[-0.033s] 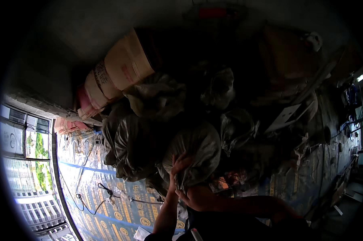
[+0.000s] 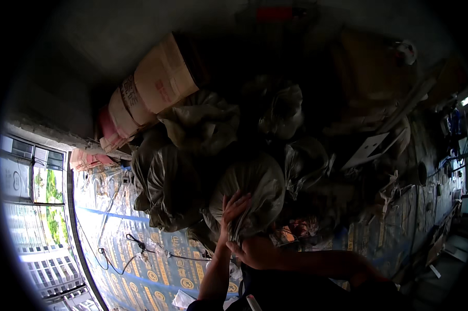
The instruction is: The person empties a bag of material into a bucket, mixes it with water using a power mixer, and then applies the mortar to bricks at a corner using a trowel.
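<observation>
- Crowding together in the dim middle are stuffed sacks: a left sack, a right sack and a paler upper sack; what they contain is hidden.
- A tan cardboard box leans at a slant behind the upper sack, its inside too dark to read.
- The handled sack sits directly in front of the person, between the left and right sacks, round and bulging, dull grey-green, with creases drawn toward its near end.
- The left hand lies against its near side, fingers extended and slightly parted, pressing rather than wrapped around it.
- The right hand is at the gathered near end, thumb side toward the left wrist; its fingers are too shadowed to tell whether they grip.
- Wrinkled, faintly shiny fabric contrasts with the smooth, printed floor sheet.
</observation>
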A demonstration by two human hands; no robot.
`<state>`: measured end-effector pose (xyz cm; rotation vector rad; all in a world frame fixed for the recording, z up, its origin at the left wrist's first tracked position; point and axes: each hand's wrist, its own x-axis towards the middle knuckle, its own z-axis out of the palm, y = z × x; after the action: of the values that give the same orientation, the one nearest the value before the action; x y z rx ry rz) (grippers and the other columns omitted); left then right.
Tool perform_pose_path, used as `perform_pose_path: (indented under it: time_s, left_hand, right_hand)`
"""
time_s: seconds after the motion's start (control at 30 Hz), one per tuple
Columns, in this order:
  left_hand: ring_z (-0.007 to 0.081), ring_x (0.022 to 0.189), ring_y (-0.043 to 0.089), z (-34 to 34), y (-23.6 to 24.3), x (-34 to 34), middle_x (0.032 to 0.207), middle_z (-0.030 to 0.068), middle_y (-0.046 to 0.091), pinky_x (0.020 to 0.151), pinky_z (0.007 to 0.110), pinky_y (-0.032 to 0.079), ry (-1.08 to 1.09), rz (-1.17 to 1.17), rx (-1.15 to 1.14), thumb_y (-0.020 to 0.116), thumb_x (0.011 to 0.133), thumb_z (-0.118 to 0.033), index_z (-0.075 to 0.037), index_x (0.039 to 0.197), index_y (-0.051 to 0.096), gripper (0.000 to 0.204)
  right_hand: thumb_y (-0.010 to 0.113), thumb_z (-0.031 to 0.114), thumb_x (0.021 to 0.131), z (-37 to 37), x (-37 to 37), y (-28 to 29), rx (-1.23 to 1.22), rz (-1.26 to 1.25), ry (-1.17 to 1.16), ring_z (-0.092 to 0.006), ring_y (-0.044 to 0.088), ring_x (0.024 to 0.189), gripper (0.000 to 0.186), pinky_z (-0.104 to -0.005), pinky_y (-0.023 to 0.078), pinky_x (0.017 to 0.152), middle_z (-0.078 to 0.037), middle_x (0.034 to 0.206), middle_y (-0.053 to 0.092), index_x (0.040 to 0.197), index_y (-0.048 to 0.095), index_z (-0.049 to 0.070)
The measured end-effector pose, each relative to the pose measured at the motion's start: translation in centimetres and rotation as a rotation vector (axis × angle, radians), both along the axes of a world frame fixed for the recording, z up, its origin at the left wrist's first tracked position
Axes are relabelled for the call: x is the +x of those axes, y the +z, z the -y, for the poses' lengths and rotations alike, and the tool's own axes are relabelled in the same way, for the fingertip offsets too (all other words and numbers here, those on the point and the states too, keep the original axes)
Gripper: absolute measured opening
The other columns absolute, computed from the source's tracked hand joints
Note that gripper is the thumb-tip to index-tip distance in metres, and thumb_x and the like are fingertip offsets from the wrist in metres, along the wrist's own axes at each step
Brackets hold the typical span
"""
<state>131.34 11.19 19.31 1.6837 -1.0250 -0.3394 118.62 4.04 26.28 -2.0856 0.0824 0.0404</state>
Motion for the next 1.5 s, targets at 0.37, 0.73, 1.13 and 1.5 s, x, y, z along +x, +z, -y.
perform_pose_path:
  time_s: [0.37,0.73,1.13,1.5]
  left_hand:
    - [0.0180,0.064,0.050,1.6,-7.6,-3.9,0.063,0.0024,0.047,0.087,0.035,0.039,0.079,-0.727,-0.714,0.045,0.100,-0.026,-0.009,0.088,0.047,0.021]
    - [0.0159,0.048,0.029,-12.8,-13.9,-9.8,0.053,-0.0016,0.028,0.055,0.033,0.031,0.127,-1.224,-1.075,0.030,0.103,-0.039,-0.016,0.059,0.035,0.050]
    - [0.0143,0.046,0.039,-19.8,-18.0,-8.9,0.055,0.0016,0.040,0.046,0.027,0.032,1.002,-1.436,-0.694,0.057,0.095,-0.034,-0.015,0.072,0.047,0.032]
    - [0.0142,0.086,0.059,-21.7,-11.5,-7.4,0.086,0.0044,0.063,0.082,0.030,0.043,1.094,-0.886,0.065,0.053,0.097,-0.033,-0.002,0.091,0.064,0.033]
  right_hand:
    - [0.051,0.037,0.098,9.2,-3.0,1.4,0.380,-0.398,0.098,-0.0131,0.059,0.070,0.034,-0.0305,0.049,0.062,-0.004,0.077,0.059,0.107,0.059,0.006]
    - [0.060,0.050,0.089,20.2,6.4,-13.7,0.174,-0.435,-0.369,-0.0216,0.058,0.099,0.058,-0.0382,0.047,0.085,-0.011,0.105,0.059,0.123,0.053,0.003]
    - [0.085,0.033,0.065,15.9,21.2,-19.8,0.304,-0.830,0.041,-0.0300,0.044,0.130,0.101,-0.0408,0.038,0.106,-0.018,0.139,0.047,0.146,0.032,0.005]
    - [0.078,0.019,0.075,14.8,18.5,-20.6,0.560,-0.659,-0.354,-0.0212,0.060,0.103,0.055,-0.0350,0.049,0.089,-0.008,0.111,0.064,0.124,0.057,0.004]
